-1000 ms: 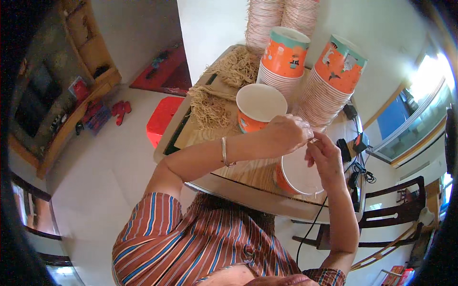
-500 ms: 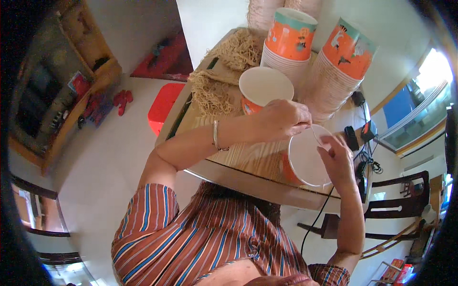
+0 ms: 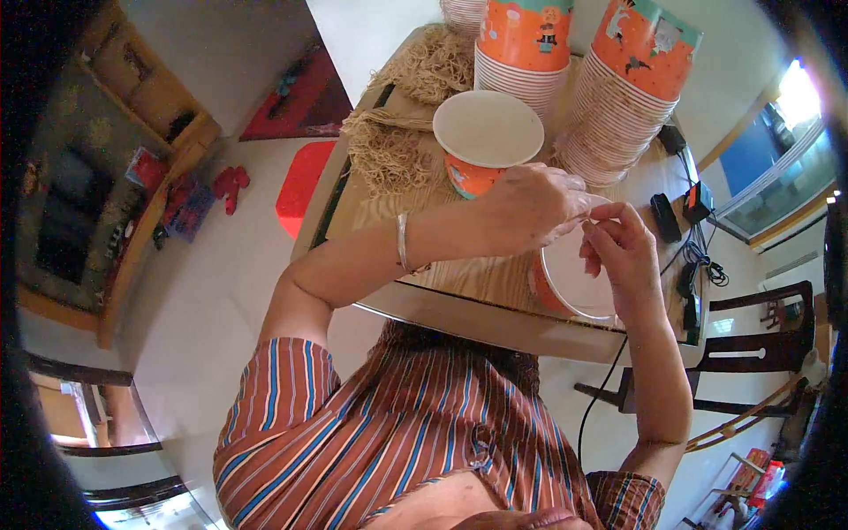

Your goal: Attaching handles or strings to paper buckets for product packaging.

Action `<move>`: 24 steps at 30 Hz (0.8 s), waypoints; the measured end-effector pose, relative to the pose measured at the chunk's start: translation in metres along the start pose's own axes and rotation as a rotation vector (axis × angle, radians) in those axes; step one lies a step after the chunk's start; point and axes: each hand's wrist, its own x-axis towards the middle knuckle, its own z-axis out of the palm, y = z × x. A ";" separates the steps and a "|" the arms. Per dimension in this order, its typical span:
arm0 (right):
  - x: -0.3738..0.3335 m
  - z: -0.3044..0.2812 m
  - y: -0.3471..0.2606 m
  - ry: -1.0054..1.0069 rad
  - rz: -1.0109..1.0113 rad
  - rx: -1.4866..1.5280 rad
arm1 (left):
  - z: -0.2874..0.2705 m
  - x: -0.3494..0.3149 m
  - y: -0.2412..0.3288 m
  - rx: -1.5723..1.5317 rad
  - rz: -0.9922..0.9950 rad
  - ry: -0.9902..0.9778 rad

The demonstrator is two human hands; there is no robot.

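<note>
Above the rim of a near paper bucket [image 3: 570, 281], white inside and orange outside, my two hands come together. My left hand [image 3: 541, 208] has its fingers drawn together at the bucket's far rim. Thumb and forefinger of my right hand [image 3: 625, 252] are pinched right beside the left fingertips. Whatever lies between the fingertips is too small and hidden to make out. A second paper bucket [image 3: 488, 131], orange with a white inside, stands upright just beyond my left hand. Its mouth faces up and nothing shows inside.
Two tall stacks of upturned orange-and-green buckets, a left stack [image 3: 523, 75] and a right stack [image 3: 632, 102], stand behind. Tan shredded fibre [image 3: 389, 155] lies at the table's left. Black adapters [image 3: 667, 218] and cables edge the right side. A red stool [image 3: 305, 187] is beyond the left edge.
My right hand has moved up from the bucket's mouth to meet the left hand's fingertips. Its thumb and forefinger have closed into a pinch. The view has shifted slightly.
</note>
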 end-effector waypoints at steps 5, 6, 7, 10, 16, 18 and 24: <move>0.003 -0.005 0.015 0.065 -0.194 -0.193 | 0.003 0.000 0.000 -0.023 -0.011 -0.022; 0.002 -0.005 0.014 0.091 -0.237 -0.245 | 0.003 0.001 -0.001 -0.039 -0.023 -0.037; 0.001 -0.006 0.014 0.117 -0.281 -0.298 | 0.002 0.000 -0.002 -0.037 -0.022 -0.037; -0.009 -0.004 0.002 0.165 -0.119 -0.229 | 0.005 -0.002 -0.009 -0.150 -0.159 -0.006; -0.019 -0.004 0.000 0.108 0.010 0.105 | 0.029 -0.010 -0.020 -0.400 -0.419 -0.073; -0.020 -0.006 0.001 0.082 -0.006 0.146 | 0.033 -0.013 -0.019 -0.533 -0.531 -0.122; -0.024 -0.012 0.000 0.013 0.031 0.288 | 0.035 -0.038 0.009 -0.537 -0.679 -0.014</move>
